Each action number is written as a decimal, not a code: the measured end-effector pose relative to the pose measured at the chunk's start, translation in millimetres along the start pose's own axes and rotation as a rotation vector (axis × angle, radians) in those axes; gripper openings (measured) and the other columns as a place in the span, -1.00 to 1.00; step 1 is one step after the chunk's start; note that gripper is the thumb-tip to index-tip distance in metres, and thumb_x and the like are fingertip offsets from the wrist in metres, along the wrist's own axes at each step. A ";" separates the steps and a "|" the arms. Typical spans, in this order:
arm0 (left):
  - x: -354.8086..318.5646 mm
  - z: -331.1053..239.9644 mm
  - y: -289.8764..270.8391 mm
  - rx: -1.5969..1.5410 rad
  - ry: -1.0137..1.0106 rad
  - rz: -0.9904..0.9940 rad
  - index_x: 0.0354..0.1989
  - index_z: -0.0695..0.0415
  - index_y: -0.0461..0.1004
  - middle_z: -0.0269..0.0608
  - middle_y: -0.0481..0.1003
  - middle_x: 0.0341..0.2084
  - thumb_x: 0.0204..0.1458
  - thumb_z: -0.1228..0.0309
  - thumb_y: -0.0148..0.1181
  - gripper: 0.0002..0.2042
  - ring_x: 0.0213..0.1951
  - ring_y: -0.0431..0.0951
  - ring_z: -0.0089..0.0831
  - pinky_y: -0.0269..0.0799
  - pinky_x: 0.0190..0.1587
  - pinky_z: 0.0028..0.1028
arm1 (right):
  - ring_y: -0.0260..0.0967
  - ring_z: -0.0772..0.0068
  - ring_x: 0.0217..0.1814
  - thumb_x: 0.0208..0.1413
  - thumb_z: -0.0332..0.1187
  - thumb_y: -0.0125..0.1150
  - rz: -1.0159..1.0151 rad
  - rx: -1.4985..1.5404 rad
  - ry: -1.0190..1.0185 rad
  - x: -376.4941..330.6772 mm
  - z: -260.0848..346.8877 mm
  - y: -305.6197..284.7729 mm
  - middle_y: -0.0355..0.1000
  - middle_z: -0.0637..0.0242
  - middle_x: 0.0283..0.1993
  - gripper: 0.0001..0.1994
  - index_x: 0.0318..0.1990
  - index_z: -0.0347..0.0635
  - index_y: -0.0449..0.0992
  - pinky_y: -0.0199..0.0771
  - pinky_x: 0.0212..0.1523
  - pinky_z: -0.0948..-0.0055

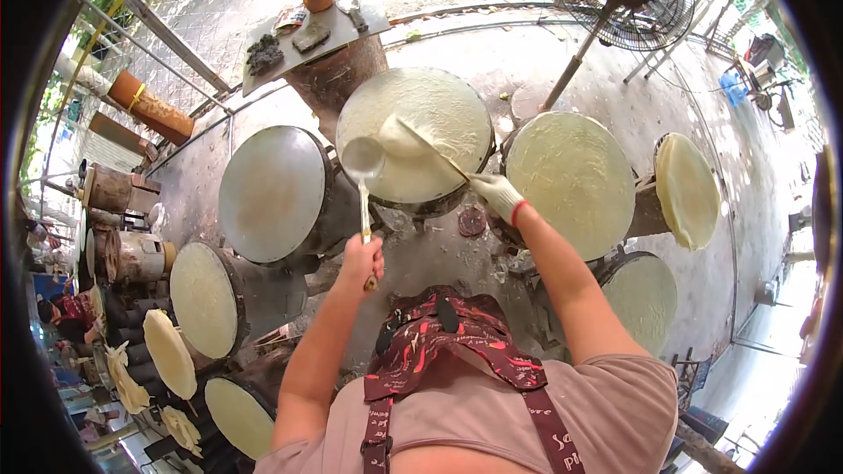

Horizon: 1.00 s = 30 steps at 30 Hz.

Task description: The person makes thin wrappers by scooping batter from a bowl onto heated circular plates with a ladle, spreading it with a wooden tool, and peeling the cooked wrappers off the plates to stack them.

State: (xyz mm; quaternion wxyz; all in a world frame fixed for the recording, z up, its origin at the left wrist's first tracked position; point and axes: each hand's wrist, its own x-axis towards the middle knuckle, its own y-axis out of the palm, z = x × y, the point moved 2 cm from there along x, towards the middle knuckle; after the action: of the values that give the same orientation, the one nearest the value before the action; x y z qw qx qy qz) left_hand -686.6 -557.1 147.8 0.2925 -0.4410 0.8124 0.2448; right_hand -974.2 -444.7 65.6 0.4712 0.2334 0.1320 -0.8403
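My bare left hand (pixel 362 263) is closed round the handle of a metal ladle (pixel 363 160). The ladle's round bowl is over the left front edge of a large round griddle plate (pixel 347 104) coated with pale batter (pixel 439 105). In a white glove with a red cuff, my right hand (pixel 497 195) grips a long thin spreading stick (pixel 432 147). That stick slants to the upper left across the plate, its far end at a thicker mound of batter (pixel 403 137). Whether the ladle holds batter I cannot make out.
To the left stands a bare grey griddle (pixel 270 193); to the right, a batter-coated one (pixel 571 180). Further coated griddles (pixel 204 298) flank me. A pale round sheet (pixel 688 191) hangs at right. Beyond are a standing fan (pixel 606 22) and a small table (pixel 356 31).
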 end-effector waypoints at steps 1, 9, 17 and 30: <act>12.5 -3.2 7.7 0.083 0.047 -0.025 -0.44 0.12 0.20 -0.37 0.19 -0.72 0.05 0.46 0.01 -0.88 -0.80 0.18 -0.58 0.10 -0.80 -0.50 | 0.08 0.68 -0.66 0.13 -0.23 0.08 -0.050 0.140 0.011 -10.9 -19.2 -3.5 0.22 0.56 -0.63 -0.62 0.09 -0.10 0.46 0.07 -0.66 0.59; 68.3 1.7 48.8 0.090 0.061 -0.067 -0.34 0.20 0.24 -0.26 0.26 -0.68 0.07 0.47 0.01 -0.90 -0.79 0.23 -0.52 0.19 -0.76 -0.48 | -0.02 0.69 -0.77 0.19 -0.23 0.06 -0.118 0.426 0.159 -33.2 -56.7 101.0 0.23 0.54 -0.63 -0.67 0.11 0.11 0.44 0.01 -0.79 0.60; -50.2 -42.6 -8.5 -0.456 0.107 0.441 -0.24 0.18 0.32 -0.45 0.11 -0.68 0.21 0.42 -0.11 -0.88 -0.78 0.08 -0.73 0.01 -0.83 -0.71 | 0.30 0.58 -0.55 0.16 -0.30 0.05 -0.385 0.352 -0.108 -2.5 -32.7 36.2 0.41 0.38 -0.52 -0.65 0.12 -0.04 0.44 0.30 -0.53 0.61; -79.6 -80.6 -89.7 -0.283 0.290 -0.044 -0.27 0.16 0.24 -0.42 0.19 -0.67 0.08 0.47 -0.07 -0.92 -0.80 0.13 -0.66 0.11 -0.82 -0.62 | 0.02 0.70 -0.75 0.19 -0.21 0.02 0.068 0.131 0.021 2.3 -11.0 145.5 0.25 0.50 -0.60 -0.56 0.23 0.05 0.30 0.02 -0.77 0.59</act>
State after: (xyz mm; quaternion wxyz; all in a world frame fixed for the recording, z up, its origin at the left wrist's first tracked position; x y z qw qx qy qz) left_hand -595.4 -608.4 247.5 0.1130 -0.5261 0.7935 0.2841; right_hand -848.1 -517.3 54.7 0.4817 0.2768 0.0738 -0.8282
